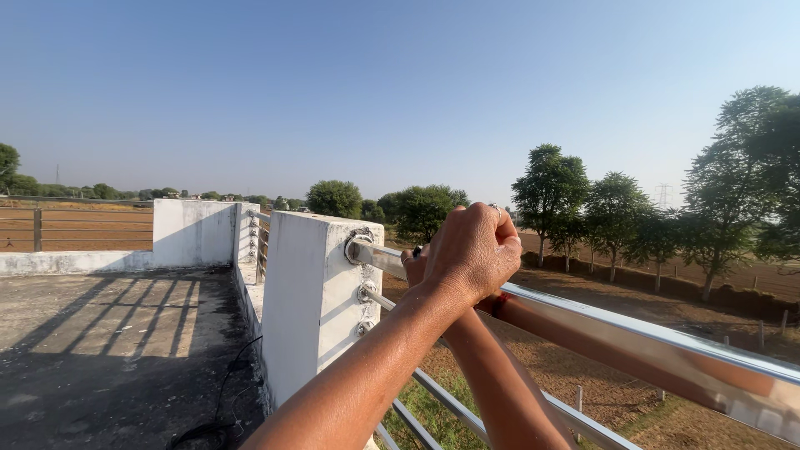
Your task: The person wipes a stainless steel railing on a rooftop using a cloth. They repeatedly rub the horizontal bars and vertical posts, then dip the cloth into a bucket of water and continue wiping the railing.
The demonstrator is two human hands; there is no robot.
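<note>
My left hand (472, 248) is closed in a fist over the shiny steel top rail (633, 333) of a railing, close to where the rail meets a white concrete post (310, 292) through a round metal flange (358, 247). My right arm crosses under the left arm. My right hand (412, 265) is mostly hidden behind the left fist; only a few fingers show at the rail, with a small dark thing (417, 249) at their tip. A red thread (500, 302) circles the right wrist.
Thinner steel bars (450, 407) run below the top rail. A rooftop floor (108, 350) lies to the left with a black cable (225, 400) on it. A white parapet (192, 233) and more railing stand at the back. Beyond the rail are fields and trees.
</note>
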